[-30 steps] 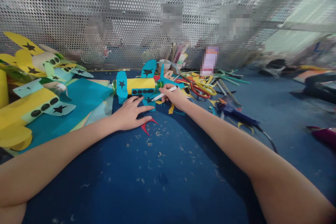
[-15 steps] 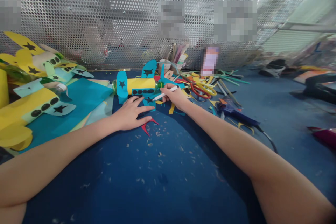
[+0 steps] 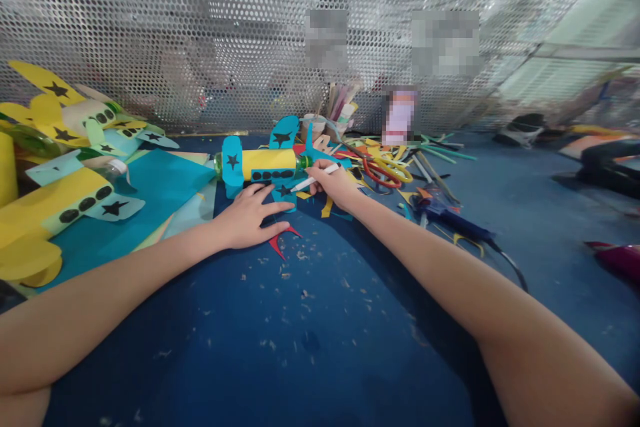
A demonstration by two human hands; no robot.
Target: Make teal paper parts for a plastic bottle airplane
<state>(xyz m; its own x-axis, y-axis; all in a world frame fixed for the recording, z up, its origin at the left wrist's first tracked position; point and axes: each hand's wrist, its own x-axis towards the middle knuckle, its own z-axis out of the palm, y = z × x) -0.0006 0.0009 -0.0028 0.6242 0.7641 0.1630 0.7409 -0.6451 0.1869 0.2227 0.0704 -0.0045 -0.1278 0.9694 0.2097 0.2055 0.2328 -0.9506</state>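
In the middle of the head view lies a toy airplane (image 3: 270, 161), a green bottle wrapped in yellow paper with blue paper wings, black stars and a row of black windows. My right hand (image 3: 334, 183) is closed around a white marker (image 3: 315, 177). The marker's tip meets the black star on the near wing (image 3: 284, 192). My left hand (image 3: 256, 217) lies with fingers spread, its fingertips at the airplane's near side and the wing's edge. A red paper scrap (image 3: 278, 245) is beside my left thumb.
Several other paper-and-bottle airplanes (image 3: 75, 197) crowd the left, over blue paper sheets (image 3: 165, 177). Scissors with red and yellow handles (image 3: 383, 172) lie among paper scraps. Further right are a blue glue gun (image 3: 455, 217) with a cord and a dark pink object (image 3: 617, 260). Perforated metal (image 3: 250, 33) stands behind.
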